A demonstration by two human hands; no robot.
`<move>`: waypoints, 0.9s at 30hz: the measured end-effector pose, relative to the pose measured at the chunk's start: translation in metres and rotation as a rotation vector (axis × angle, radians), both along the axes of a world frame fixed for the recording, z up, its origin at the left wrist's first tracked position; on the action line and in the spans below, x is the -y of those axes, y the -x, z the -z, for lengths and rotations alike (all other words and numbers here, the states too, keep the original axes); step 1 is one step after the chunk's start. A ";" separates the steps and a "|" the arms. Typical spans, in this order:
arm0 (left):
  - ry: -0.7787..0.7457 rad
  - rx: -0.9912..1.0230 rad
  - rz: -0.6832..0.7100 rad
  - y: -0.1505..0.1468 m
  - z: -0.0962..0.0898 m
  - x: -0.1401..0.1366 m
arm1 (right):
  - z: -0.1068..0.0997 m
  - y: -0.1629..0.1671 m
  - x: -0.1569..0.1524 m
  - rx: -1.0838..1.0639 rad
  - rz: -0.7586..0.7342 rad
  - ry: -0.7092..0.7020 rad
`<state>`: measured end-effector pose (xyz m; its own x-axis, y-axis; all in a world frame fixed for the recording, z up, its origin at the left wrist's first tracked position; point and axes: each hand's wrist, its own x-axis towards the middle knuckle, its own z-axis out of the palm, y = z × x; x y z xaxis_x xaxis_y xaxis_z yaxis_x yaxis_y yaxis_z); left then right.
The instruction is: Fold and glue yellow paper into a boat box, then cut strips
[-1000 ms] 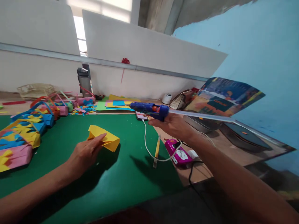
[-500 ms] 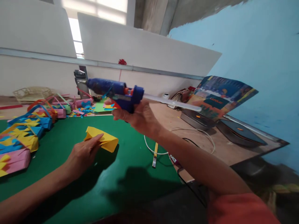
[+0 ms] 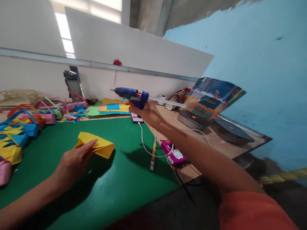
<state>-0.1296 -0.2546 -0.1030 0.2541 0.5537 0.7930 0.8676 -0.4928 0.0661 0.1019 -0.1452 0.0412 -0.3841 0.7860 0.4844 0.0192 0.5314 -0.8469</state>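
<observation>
My left hand [image 3: 75, 161] pinches a folded yellow paper piece [image 3: 102, 147] just over the green table mat [image 3: 127, 179]. Its thumb lies inside the fold and part of the paper is hidden by the fingers. Farther out, my right hand [image 3: 148, 111] is wrapped around the handle of a blue glue gun [image 3: 129, 93]. The gun's nozzle points left, and a clear glue stick [image 3: 174, 103] sticks out of its back end. Coloured paper sheets [image 3: 115, 108] and a phone [image 3: 137, 118] on a white cable lie beneath and behind the gun.
Several folded paper bags [image 3: 18, 140] line the left side. Paper scraps [image 3: 76, 113] and a grey bottle [image 3: 73, 86] stand at the back. A yellow cutter knife [image 3: 153, 153] and a pink box [image 3: 172, 152] lie right of centre. Dark cases [image 3: 230, 131] rest on the right.
My right hand has moved the glue gun forward, away from me, bringing the phone and pink box into sight. The view has turned slightly right. My left hand still holds the yellow paper.
</observation>
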 end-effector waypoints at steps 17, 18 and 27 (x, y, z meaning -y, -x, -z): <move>-0.072 0.022 -0.001 -0.001 -0.004 -0.011 | 0.018 -0.019 0.094 0.609 -0.061 0.260; -0.084 0.007 0.007 -0.001 -0.004 -0.011 | 0.018 -0.019 0.095 0.651 -0.052 0.274; -0.048 -0.143 0.094 0.000 -0.004 -0.003 | 0.020 -0.017 0.100 0.759 -0.099 0.277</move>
<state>-0.1293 -0.2520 -0.0991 0.4146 0.4844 0.7704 0.8166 -0.5715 -0.0802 0.1185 -0.2455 0.0209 -0.6037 0.7842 -0.1435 0.6051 0.3335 -0.7230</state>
